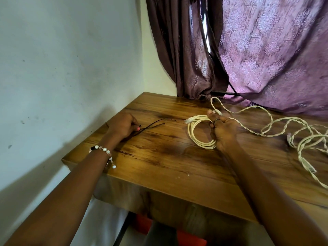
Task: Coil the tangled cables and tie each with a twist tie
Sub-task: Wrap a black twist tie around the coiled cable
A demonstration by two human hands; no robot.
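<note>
At centre frame, a coiled cream network cable point(198, 134) is gripped by the right hand point(224, 132). At left, thin black twist ties point(156, 123) on the wooden table point(159, 167) are pinched by the left hand point(122, 126).

Single head-worn view, close above the wooden table point(159, 166), facing forward and down.

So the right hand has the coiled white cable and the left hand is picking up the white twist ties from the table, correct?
Not quite: the twist ties are dark, not white. In the head view the left hand pinches the dark ties on the table, and the right hand holds the coiled white cable, as you said.
</note>
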